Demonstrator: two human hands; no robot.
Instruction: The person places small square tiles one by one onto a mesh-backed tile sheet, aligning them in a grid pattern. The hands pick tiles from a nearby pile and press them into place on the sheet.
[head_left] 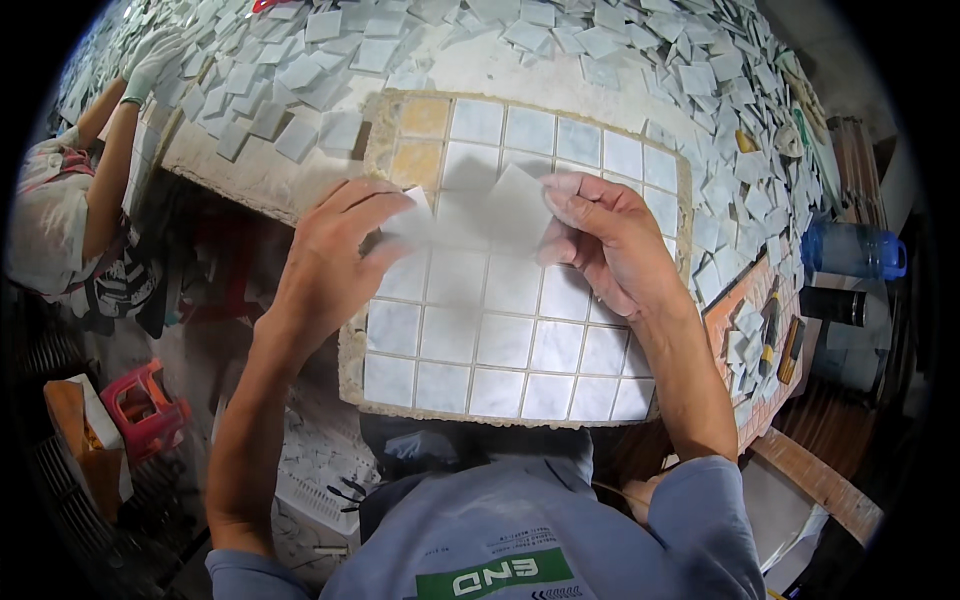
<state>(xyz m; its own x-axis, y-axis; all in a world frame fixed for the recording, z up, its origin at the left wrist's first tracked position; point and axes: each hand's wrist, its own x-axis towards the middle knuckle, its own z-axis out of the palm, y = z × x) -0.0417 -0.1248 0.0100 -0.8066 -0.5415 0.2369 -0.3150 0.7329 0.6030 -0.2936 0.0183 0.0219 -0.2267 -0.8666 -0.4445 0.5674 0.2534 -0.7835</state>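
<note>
Your left hand (335,240): grip clamped on a pale tile (418,212). Your right hand (610,240): grip pinched on a white square (519,205), one corner pointing away from you. Both pieces held above the gridded board (351,380), near its middle. Loose tiles (300,72) scattered beyond it across the tabletop (455,62).

Pale left tile (420,208) and pale right tile (514,196), both tilted, above a rough-edged tile grid (503,341)

Red plastic stool (163,420): positioned left of the pale, dust-coated worktop (465,68). Grey floor (205,352): below the worktop. Area beneath the worktop: shadowed.
</note>
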